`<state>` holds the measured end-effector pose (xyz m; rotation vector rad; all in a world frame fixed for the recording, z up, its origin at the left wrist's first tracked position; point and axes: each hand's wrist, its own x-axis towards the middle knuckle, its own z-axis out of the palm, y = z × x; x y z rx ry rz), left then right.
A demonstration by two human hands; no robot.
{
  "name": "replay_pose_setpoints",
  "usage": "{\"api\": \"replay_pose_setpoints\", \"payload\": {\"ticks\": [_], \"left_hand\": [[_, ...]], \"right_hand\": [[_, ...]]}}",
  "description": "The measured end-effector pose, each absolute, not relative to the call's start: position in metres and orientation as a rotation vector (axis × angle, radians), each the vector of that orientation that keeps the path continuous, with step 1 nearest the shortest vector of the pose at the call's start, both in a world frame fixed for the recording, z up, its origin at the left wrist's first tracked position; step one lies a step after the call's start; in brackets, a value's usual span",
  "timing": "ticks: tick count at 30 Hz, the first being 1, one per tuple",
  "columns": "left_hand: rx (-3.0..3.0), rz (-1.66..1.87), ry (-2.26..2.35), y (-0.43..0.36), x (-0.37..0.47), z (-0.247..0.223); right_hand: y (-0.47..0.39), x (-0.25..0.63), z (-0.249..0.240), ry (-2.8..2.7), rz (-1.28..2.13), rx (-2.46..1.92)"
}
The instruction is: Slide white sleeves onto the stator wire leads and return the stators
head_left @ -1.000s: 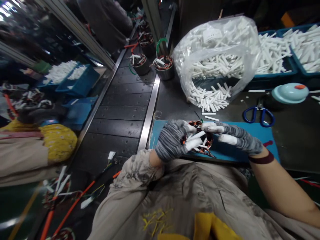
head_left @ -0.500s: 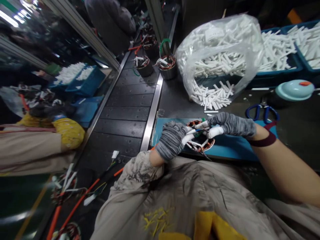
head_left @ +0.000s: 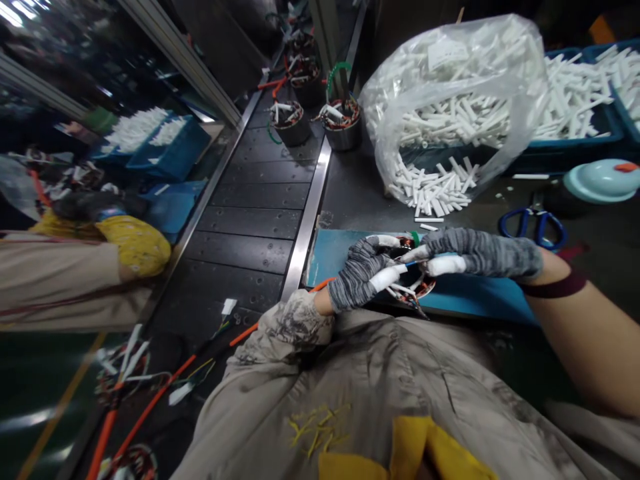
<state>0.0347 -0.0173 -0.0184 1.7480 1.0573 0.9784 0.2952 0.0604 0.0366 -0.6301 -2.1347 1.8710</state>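
Observation:
A motor stator (head_left: pixel 426 288) with copper windings and white sleeves lies before me on a blue mat (head_left: pixel 327 250). Both hands wear grey knitted gloves with white-covered fingertips. Over the stator's left side, my left hand (head_left: pixel 361 272) is closed in a pinch on a white sleeve (head_left: pixel 401 269). A short blue wire (head_left: pixel 411 263) shows between the hands. My right hand (head_left: pixel 480 253) reaches in from the right, thumb and fingers closed on that wire. The fingers hide much of the stator, and the exact contact at the fingertips is hard to make out.
A clear plastic bag (head_left: pixel 383 127) of white sleeves stands behind the mat, beside blue bins (head_left: pixel 575 143). Blue-handled cutters (head_left: pixel 543 230) and a light-blue lidded container (head_left: pixel 597 183) lie right. Stators (head_left: pixel 345 137) stand along the conveyor (head_left: pixel 250 220); a co-worker's yellow sleeve (head_left: pixel 143 247) is beyond it.
My left hand has turned slightly, its fingers now spread further over the stator. My right hand remains at the wire, whose blue part shows more clearly. The whole view has shifted a little.

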Motion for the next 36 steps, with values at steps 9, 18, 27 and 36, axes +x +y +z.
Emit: {"api": "replay_pose_setpoints", "payload": {"ticks": [9, 18, 27, 36], "left_hand": [[1.460, 0.982, 0.855, -0.009, 0.034, -0.011], [1.305, 0.880, 0.785, -0.009, 0.037, -0.005], [2.162, 0.593, 1.275, -0.003, 0.027, 0.016], [2.508, 0.321, 1.296, 0.016, 0.074, 0.021]], "right_hand": [[0.038, 0.268, 0.026, -1.827, 1.897, -0.830], [0.037, 0.267, 0.023, -1.992, 1.682, -0.785], [0.028, 0.282, 0.022, -2.216, 0.974, -0.884], [0.031, 0.309, 0.000, -1.624, 1.489, -1.213]]}}
